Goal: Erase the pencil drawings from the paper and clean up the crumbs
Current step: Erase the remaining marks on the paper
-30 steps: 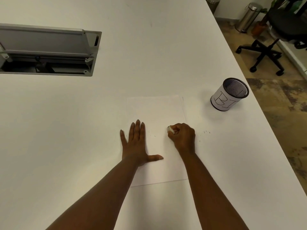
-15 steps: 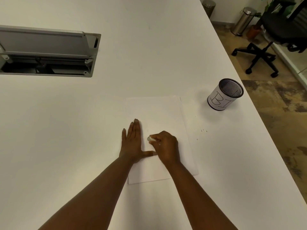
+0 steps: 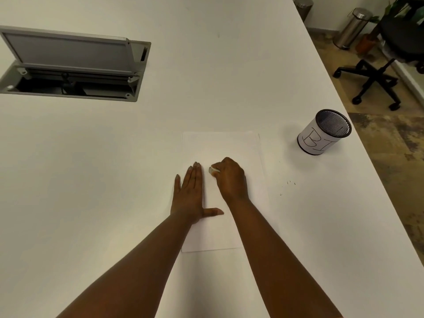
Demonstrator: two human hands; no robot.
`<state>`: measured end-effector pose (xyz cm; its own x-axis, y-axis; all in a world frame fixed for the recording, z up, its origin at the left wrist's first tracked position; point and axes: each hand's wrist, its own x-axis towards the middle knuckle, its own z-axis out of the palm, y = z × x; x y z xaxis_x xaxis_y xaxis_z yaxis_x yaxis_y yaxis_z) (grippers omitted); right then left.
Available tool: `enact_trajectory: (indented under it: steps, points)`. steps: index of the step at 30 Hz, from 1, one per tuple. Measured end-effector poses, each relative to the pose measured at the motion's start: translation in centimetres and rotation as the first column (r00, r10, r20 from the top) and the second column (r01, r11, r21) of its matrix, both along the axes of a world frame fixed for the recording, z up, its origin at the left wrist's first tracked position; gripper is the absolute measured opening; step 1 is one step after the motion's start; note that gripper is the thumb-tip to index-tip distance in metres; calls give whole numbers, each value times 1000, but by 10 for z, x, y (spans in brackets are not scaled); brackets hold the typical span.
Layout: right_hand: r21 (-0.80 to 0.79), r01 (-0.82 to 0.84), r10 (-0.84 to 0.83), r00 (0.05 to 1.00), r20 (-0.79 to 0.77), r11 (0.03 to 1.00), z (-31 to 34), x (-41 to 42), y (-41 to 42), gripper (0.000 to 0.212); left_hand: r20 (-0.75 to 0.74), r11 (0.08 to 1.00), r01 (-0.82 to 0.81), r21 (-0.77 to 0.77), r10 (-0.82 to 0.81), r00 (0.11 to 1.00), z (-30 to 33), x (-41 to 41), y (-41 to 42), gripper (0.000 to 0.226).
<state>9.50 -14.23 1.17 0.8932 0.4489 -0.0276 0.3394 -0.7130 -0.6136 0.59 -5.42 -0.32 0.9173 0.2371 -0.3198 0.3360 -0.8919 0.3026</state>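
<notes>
A white sheet of paper (image 3: 229, 145) lies on the white table (image 3: 114, 180) in front of me. My left hand (image 3: 190, 196) lies flat on the sheet's left side, fingers together and thumb stretched out to the right. My right hand (image 3: 231, 180) is closed around a small white eraser (image 3: 213, 170), whose tip touches the paper just right of my left fingertips. I see no pencil marks on the bare part of the sheet. A few dark eraser crumbs (image 3: 289, 183) are scattered on the table to the right of the paper.
A mesh cup wrapped in a white label (image 3: 321, 136) stands near the table's right edge. An open grey cable hatch (image 3: 68, 65) is set into the table at the far left. A black office chair (image 3: 378, 76) and two metal bins (image 3: 353, 26) stand on the floor beyond the edge.
My right hand with the eraser swept left across the paper toward my left hand, then edged up the sheet. The left hand stayed flat on the paper.
</notes>
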Motion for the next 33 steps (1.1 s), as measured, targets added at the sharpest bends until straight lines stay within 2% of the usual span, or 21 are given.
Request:
enact_trajectory:
  steps: [4, 9, 11, 15, 20, 22, 24, 27, 29, 30, 31, 32, 33]
  points:
    - [45, 27, -20, 988, -152, 999, 1, 5, -2, 19, -2, 1000, -19, -25, 19, 1000, 1, 2, 0, 133]
    - [-156, -34, -21, 940, -341, 987, 2, -1, -15, 23, -3, 999, -35, -35, 35, 999, 1, 4, 0, 135]
    - [-129, -32, -10, 949, -314, 991, 0, -8, -22, 21, -6, 999, -34, -35, 34, 999, 2, 3, 0, 135]
    - [-54, -29, 21, 989, -149, 998, 5, -10, -21, 17, -21, 1000, -17, -10, 16, 1000, 2, 3, 0, 133]
    - [23, 134, -131, 985, -113, 991, 7, -5, -8, 15, -34, 1000, -13, -7, 13, 999, 3, 2, -1, 132]
    - [174, 346, -292, 916, -274, 922, 12, -7, -15, 18, -38, 1000, -13, -14, 13, 999, 4, 2, -1, 131]
    - [287, 580, -368, 754, -544, 762, 15, -11, -29, 25, -53, 1000, -12, -8, 12, 998, 4, 2, 0, 129]
    - [279, 778, -354, 532, -769, 563, 18, -19, -50, 30, -89, 1000, 12, -8, -12, 996, 9, 7, 1, 130]
    - [289, 827, -311, 470, -826, 482, 25, -25, -56, 29, -8, 1000, 17, -5, -17, 1000, 15, 11, -3, 132]
    - [315, 833, -266, 465, -845, 456, 28, -28, -57, 28, 58, 998, -3, -63, 6, 998, 22, 14, -9, 125]
    - [349, 831, -209, 469, -858, 433, 32, -32, -57, 28, 113, 974, -47, -222, 73, 991, 29, 17, -19, 107]
    - [378, 824, -154, 476, -866, 421, 36, -35, -55, 28, 109, 875, -127, -467, 199, 974, 39, 21, -30, 85]
    - [396, 818, -123, 483, -867, 418, 38, -37, -53, 27, 24, 677, -216, -704, 326, 945, 51, 25, -43, 67]
